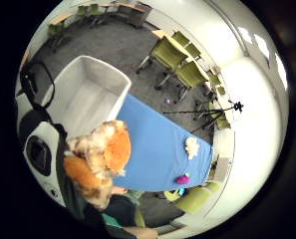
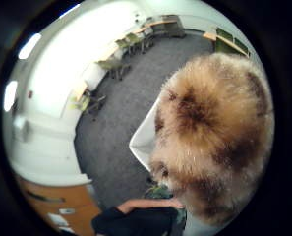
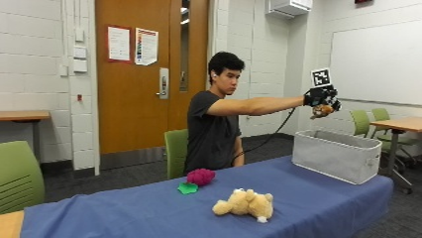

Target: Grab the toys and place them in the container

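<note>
My gloved right hand [image 3: 320, 98] is raised at arm's length above the grey fabric container [image 3: 336, 153] and grips an orange and tan plush toy [image 3: 321, 111]. That toy [image 1: 100, 162] fills much of both palm views, its brown fur [image 2: 214, 132] close to the palm. The container [image 1: 90, 89] shows below the hand with nothing visible inside. A cream teddy bear [image 3: 245, 203] lies near the front of the blue table [image 3: 131, 210]. A pink plush with a green leaf [image 3: 198, 178] lies behind it.
The container stands at the right end of the table. Green chairs [image 3: 177, 151] stand behind the table, another [image 3: 18, 176] at the left. A wooden desk [image 3: 399, 124] is at the far right.
</note>
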